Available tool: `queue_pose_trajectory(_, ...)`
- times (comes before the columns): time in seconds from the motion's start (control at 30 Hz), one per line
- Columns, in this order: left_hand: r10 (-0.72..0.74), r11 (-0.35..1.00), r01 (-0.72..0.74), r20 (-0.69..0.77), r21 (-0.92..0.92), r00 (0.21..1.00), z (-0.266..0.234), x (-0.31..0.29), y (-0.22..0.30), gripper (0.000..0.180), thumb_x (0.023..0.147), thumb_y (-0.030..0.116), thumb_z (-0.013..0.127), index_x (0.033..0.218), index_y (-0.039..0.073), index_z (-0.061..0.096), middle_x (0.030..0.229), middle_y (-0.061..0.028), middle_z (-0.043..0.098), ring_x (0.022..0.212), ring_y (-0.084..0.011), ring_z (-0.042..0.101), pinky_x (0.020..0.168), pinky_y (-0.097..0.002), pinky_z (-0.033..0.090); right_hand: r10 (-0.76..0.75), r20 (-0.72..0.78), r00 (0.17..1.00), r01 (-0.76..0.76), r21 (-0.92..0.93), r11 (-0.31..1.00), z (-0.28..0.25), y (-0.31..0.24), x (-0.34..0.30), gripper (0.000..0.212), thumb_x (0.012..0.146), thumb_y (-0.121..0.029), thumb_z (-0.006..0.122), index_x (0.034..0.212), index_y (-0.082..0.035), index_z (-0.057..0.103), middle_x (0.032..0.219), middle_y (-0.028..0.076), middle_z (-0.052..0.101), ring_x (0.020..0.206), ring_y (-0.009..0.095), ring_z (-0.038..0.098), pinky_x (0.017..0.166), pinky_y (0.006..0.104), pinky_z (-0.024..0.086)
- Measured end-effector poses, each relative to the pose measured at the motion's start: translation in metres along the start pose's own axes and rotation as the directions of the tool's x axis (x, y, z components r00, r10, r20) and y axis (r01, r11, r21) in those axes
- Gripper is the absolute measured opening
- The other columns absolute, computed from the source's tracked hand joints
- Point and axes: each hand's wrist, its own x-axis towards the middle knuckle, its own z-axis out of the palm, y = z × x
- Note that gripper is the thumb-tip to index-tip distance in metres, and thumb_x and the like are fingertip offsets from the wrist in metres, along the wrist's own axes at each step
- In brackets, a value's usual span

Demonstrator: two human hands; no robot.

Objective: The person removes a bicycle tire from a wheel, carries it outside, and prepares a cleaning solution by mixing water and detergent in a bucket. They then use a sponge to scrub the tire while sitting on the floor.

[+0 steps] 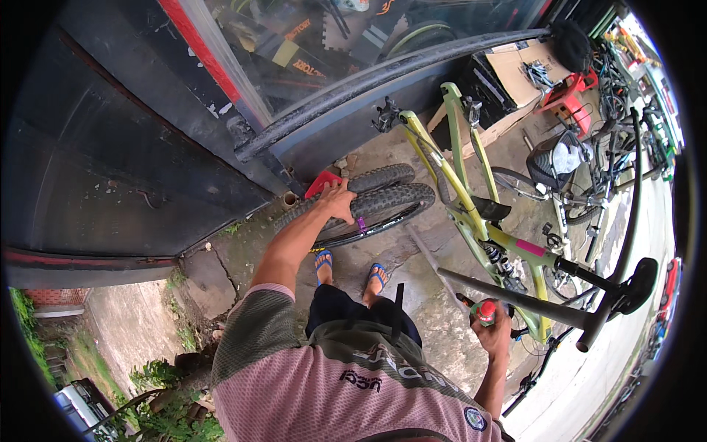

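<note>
My left hand [339,200] is closed over the knobby tyre of a bicycle wheel [394,197], its thumb on the near side. A second tyre [379,177] lies just behind, and the near wheel has a dark rim with a purple patch. A red plastic piece [322,183] shows beside my fingers, partly hidden. In my right hand [495,335] is a small bottle with a red top [486,312] and some green below; my fingers wrap round it. A yellow-green bicycle frame [464,199] without wheels stands to the right, hung by its saddle end near a grey metal bar [515,296].
A dark metal door [132,162] stands on the left, and a glass window [309,51] with a black rail [398,74] is ahead. Cardboard [519,74], a red stool [571,103] and several bicycles [582,177] fill the far right. Plants [169,405] grow at lower left.
</note>
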Motion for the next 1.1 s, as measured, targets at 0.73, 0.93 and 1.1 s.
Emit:
queue_pose_trajectory(0.73,-0.348,0.866,0.341,0.049,-0.366,0.936,0.030,0.103,-0.194,0.064,0.092,0.032,0.070,0.152,0.019,0.052,0.152,-0.0179,0.051,0.141,-0.0383,0.050,0.113,-0.0510,0.046,0.259,0.073,0.963,-0.250,-0.117,0.961,0.119,-0.132,0.008,0.040,0.075,-0.017,0.082,0.109,-0.006,0.064,0.093,0.019,0.071,0.087,0.042,0.069,0.077,0.0460,0.056)
queue_pose_trajectory(0.93,-0.325,0.720,0.248,0.000,-0.649,0.946,0.073,-0.055,-0.221,0.053,0.093,0.044,0.074,0.140,0.021,0.062,0.147,-0.0191,0.056,0.145,-0.0344,0.045,0.117,-0.0504,0.040,-0.075,0.176,0.982,0.073,0.019,0.997,0.153,-0.157,0.082,0.034,0.083,-0.019,0.080,0.109,-0.005,0.061,0.093,0.017,0.070,0.084,0.042,0.068,0.074,0.0458,0.055)
queue_pose_trajectory(1.1,-0.904,-0.130,0.113,0.165,-0.985,0.395,0.130,-0.217,-0.348,0.052,0.094,0.029,0.075,0.139,0.007,0.060,0.121,-0.0096,0.067,0.090,-0.0193,0.068,0.075,-0.0339,0.055,-0.235,0.257,0.937,0.220,0.086,0.972,0.178,-0.187,0.120,0.034,0.082,-0.017,0.080,0.107,-0.005,0.061,0.093,0.017,0.071,0.084,0.042,0.068,0.075,0.0473,0.055)
